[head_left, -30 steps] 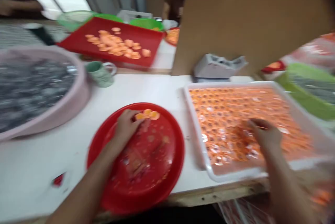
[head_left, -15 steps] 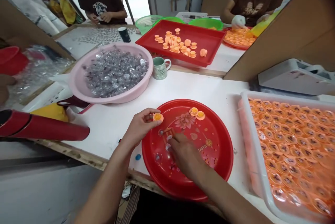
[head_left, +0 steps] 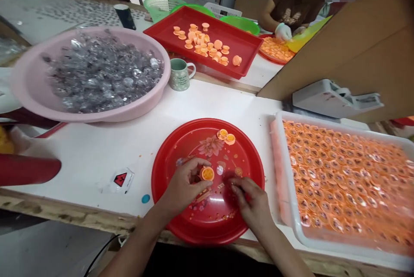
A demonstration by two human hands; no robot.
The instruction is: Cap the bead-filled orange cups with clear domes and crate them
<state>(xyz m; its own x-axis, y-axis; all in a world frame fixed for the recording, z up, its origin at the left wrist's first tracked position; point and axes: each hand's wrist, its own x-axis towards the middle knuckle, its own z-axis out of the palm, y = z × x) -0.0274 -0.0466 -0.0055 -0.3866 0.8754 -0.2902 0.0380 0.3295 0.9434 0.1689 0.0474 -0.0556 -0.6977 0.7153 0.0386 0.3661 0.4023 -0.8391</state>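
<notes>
A round red tray (head_left: 181,147) lies on the white table right in front of me. My left hand (head_left: 183,186) is over its middle, fingers pinched on a small orange cap (head_left: 207,174). Beside it, my right hand (head_left: 254,206) rests on the tray with fingertips pressed together near tiny bits; what they hold is too small to make out. Two more orange caps (head_left: 226,136) sit at the tray's far side. A white tray (head_left: 280,169) full of filled orange caps stands to the right.
A pink basin (head_left: 136,108) of clear plastic pieces stands at the left, a green mug (head_left: 179,74) behind the tray. A red rectangular tray (head_left: 246,48) with orange caps lies farther back. A cardboard divider (head_left: 365,48) and white device (head_left: 326,98) stand at right. Other people work across the table.
My left hand brought the orange cap from the tray's left rim to its middle. My right hand shifted right and nearer. The view moved closer over the table.
</notes>
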